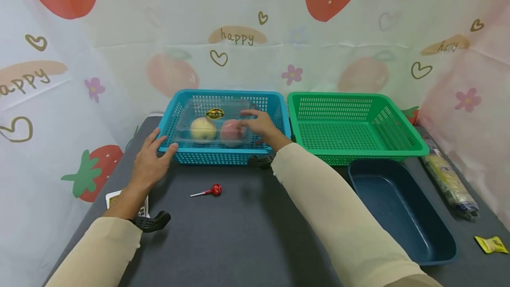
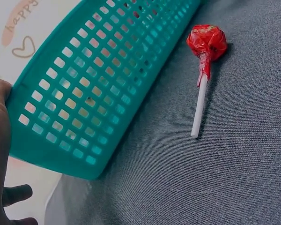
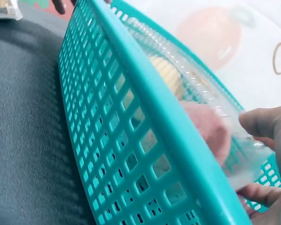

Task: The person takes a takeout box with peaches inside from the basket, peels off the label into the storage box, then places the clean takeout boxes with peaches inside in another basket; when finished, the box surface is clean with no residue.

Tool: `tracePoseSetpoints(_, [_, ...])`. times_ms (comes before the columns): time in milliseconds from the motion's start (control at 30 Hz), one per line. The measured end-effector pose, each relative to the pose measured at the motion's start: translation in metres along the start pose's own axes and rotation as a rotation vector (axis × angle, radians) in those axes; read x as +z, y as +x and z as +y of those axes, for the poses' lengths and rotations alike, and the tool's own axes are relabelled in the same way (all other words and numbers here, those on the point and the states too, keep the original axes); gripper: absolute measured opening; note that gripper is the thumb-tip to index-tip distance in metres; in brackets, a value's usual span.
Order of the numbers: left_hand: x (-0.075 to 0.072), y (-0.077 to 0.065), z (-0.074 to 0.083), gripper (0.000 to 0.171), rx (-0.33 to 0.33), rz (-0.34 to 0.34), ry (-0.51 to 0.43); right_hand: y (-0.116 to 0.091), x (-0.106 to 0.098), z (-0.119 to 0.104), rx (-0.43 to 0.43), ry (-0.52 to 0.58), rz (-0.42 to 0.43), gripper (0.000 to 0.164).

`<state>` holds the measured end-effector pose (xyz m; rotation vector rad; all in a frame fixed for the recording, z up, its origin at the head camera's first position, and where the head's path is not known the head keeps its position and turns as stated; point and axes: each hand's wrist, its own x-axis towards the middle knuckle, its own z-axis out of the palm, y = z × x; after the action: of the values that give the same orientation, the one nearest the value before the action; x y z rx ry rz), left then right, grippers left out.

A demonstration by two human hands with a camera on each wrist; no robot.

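Observation:
A clear plastic box (image 1: 187, 121) with a black-and-gold label lies in the blue basket (image 1: 215, 158). Through its lid show a pale yellow round fruit (image 1: 203, 129) and a pinkish-red one (image 1: 232, 131). My right hand (image 1: 260, 125) reaches over the basket's front rim and grips the box's right end. The right wrist view has its thumb and fingers (image 3: 262, 192) at that end. At the basket's front left corner, my left hand (image 1: 151, 163) rests against the rim with its fingers spread. A red-wrapped lollipop (image 1: 215, 190) lies on the table before the basket.
Right of the blue basket stands a green basket (image 1: 358, 152), with a dark blue tray (image 1: 402, 216) before it. A long clear-wrapped package (image 1: 450, 178) and a small yellow packet (image 1: 491, 245) lie at the far right. A white packet (image 1: 144, 207) is partly hidden by my left forearm.

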<state>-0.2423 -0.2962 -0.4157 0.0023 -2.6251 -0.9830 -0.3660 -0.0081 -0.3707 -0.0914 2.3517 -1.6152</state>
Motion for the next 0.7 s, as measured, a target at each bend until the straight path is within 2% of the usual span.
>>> tracePoseSetpoints(233, [0.002,0.0,0.002,0.07,0.001,0.001,0.0,-0.007,-0.007,0.0,-0.048,0.249,0.097,0.033])
tracePoseSetpoints(533, [0.003,0.001,0.003,0.069,-0.007,0.004,-0.004,-0.019,-0.014,0.001,-0.009,0.394,0.162,0.036])
tracePoseSetpoints(700, [0.003,-0.002,0.003,0.069,-0.018,0.011,-0.006,-0.029,-0.02,-0.002,-0.017,0.45,0.15,0.04])
